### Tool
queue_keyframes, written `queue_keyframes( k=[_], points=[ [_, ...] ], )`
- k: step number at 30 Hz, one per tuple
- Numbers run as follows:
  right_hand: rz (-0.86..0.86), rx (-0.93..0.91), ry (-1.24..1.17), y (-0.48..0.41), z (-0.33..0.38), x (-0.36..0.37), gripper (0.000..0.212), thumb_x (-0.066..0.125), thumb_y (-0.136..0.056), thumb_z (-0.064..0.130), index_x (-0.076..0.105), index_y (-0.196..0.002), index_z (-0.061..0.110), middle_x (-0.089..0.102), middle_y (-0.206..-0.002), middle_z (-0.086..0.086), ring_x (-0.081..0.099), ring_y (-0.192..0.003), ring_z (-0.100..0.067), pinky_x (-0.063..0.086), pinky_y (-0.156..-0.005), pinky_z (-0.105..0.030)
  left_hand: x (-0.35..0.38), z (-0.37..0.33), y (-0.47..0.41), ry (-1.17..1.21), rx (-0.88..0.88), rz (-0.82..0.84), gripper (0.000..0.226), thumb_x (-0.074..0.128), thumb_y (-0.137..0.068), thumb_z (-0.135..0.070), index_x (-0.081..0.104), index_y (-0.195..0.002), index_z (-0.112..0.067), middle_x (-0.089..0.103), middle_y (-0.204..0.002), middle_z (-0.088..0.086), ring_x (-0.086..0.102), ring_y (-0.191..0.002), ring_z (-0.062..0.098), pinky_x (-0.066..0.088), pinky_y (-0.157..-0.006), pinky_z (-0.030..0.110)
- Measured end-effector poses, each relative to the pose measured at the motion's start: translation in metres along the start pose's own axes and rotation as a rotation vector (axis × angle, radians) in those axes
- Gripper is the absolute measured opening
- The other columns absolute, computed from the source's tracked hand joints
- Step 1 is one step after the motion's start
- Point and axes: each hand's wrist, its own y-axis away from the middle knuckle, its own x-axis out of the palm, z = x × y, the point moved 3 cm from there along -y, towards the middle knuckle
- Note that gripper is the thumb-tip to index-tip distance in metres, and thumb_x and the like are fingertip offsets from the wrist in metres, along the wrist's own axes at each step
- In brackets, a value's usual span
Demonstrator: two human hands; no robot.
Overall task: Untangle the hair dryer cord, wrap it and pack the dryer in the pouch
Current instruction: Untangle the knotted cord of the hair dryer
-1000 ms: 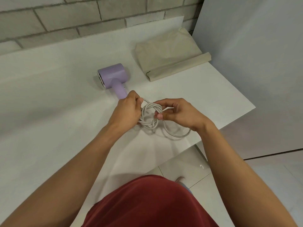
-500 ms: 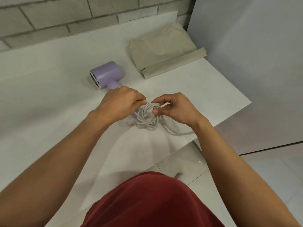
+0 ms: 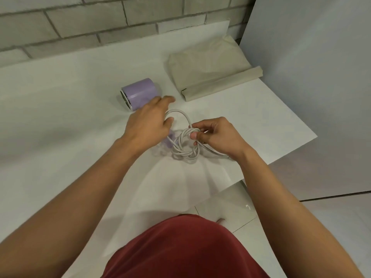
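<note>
White counter (image 3: 60,121), mid-frame: L hand (image 3: 147,125) opens off cord (image 3: 185,152), R hand (image 3: 217,137) still pinches knot; loop's out, untangling underway.

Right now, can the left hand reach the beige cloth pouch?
Probably yes. The left hand is open, and only bare white table lies between it and the beige cloth pouch; the white tangled cord looped by its fingers might tug along.

The hair dryer (image 3: 140,93) looks like smooth satin lilac plastic with a shiny metal-looking ring (image 3: 126,99) on its end. The cord (image 3: 183,145) is smooth pale plastic sheathing, the pouch (image 3: 208,71) at upper right is matt creased beige cloth, the table (image 3: 60,117) is smooth matt white, and the brick wall (image 3: 80,23) along the top is rough.
</note>
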Motion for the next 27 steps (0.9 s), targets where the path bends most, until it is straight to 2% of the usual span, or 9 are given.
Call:
queue_keyframes(
  k=[2,6,11,13,16,19,21,23,27],
  points=[
    [0.0,-0.008,0.015,0.001,0.003,0.001,0.016,0.077,-0.092,0.015,0.082,-0.104,0.024,0.079,-0.085,0.011,0.076,-0.084,-0.01,0.053,-0.083,-0.017,-0.003,-0.011,-0.004,-0.107,0.18,0.089,0.056,0.061,-0.099,-0.033,0.043,-0.152,-0.034,0.054,-0.141,-0.002,0.055,-0.126,0.028,0.054,-0.09,0.05],
    [-0.034,-0.029,0.006,0.001,0.005,0.0,0.016,0.079,-0.091,0.018,0.082,-0.103,0.029,0.08,-0.089,0.012,0.077,-0.085,-0.009,0.057,-0.089,-0.027,-0.003,-0.025,-0.016,-0.329,0.252,0.131,0.035,0.051,-0.103,-0.049,0.061,-0.134,-0.036,0.069,-0.124,-0.003,0.064,-0.114,0.03,0.049,-0.079,0.04],
    [-0.041,0.001,0.056,0.008,0.003,-0.004,0.013,0.076,-0.094,0.026,0.082,-0.105,0.029,0.063,-0.056,0.015,0.054,-0.047,-0.005,0.044,-0.05,-0.017,-0.013,-0.006,-0.024,-0.185,0.0,-0.15,0.038,0.044,-0.105,-0.051,0.067,-0.106,-0.021,0.074,-0.094,0.013,0.067,-0.093,0.043,0.045,-0.069,0.041],
    [-0.049,-0.031,0.065,0.008,0.004,-0.003,0.012,0.076,-0.094,0.026,0.082,-0.104,0.029,0.074,-0.069,0.012,0.067,-0.063,-0.01,0.057,-0.064,-0.028,-0.014,0.001,-0.022,-0.138,-0.089,-0.164,0.038,0.043,-0.106,-0.049,0.066,-0.101,-0.019,0.072,-0.087,0.009,0.065,-0.087,0.041,0.045,-0.068,0.04],
    [-0.029,-0.05,0.082,0.006,0.006,0.0,0.01,0.077,-0.092,0.025,0.083,-0.099,0.028,0.078,-0.082,0.006,0.073,-0.083,-0.017,0.058,-0.087,-0.039,-0.012,0.01,-0.018,-0.091,-0.177,-0.154,0.035,0.044,-0.107,-0.045,0.064,-0.098,-0.017,0.063,-0.082,0.006,0.062,-0.084,0.039,0.045,-0.069,0.04],
    [-0.038,-0.068,0.096,0.005,0.004,0.002,0.009,0.077,-0.092,0.022,0.083,-0.097,0.026,0.078,-0.082,0.004,0.072,-0.083,-0.019,0.058,-0.087,-0.042,-0.013,0.011,-0.019,-0.111,0.001,-0.146,0.026,0.053,-0.104,-0.03,0.064,-0.124,-0.016,0.067,-0.115,0.011,0.061,-0.107,0.039,0.049,-0.083,0.047],
    [-0.044,-0.077,0.082,0.007,0.005,0.005,0.009,0.077,-0.092,0.022,0.083,-0.097,0.027,0.078,-0.083,0.004,0.073,-0.082,-0.02,0.058,-0.087,-0.043,-0.012,0.006,-0.019,-0.206,0.229,-0.111,0.049,0.067,-0.094,-0.014,0.057,-0.142,-0.018,0.057,-0.141,0.011,0.051,-0.128,0.04,0.042,-0.105,0.052],
    [-0.068,-0.095,0.072,0.008,0.005,0.007,0.008,0.077,-0.092,0.022,0.083,-0.096,0.026,0.078,-0.082,0.006,0.073,-0.081,-0.02,0.058,-0.087,-0.043,-0.011,-0.006,-0.017,-0.365,0.47,-0.076,0.063,0.077,-0.081,-0.006,0.061,-0.14,-0.021,0.054,-0.149,0.01,0.044,-0.139,0.04,0.028,-0.118,0.054],
    [-0.098,-0.096,0.079,0.012,0.005,0.009,0.008,0.079,-0.091,0.022,0.083,-0.097,0.025,0.079,-0.085,0.008,0.073,-0.08,-0.016,0.058,-0.085,-0.04,-0.011,-0.015,-0.014,-0.52,0.696,0.048,0.033,0.076,-0.088,-0.035,0.076,-0.12,-0.027,0.066,-0.136,0.001,0.047,-0.141,0.032,0.013,-0.124,0.059]
  ],
)
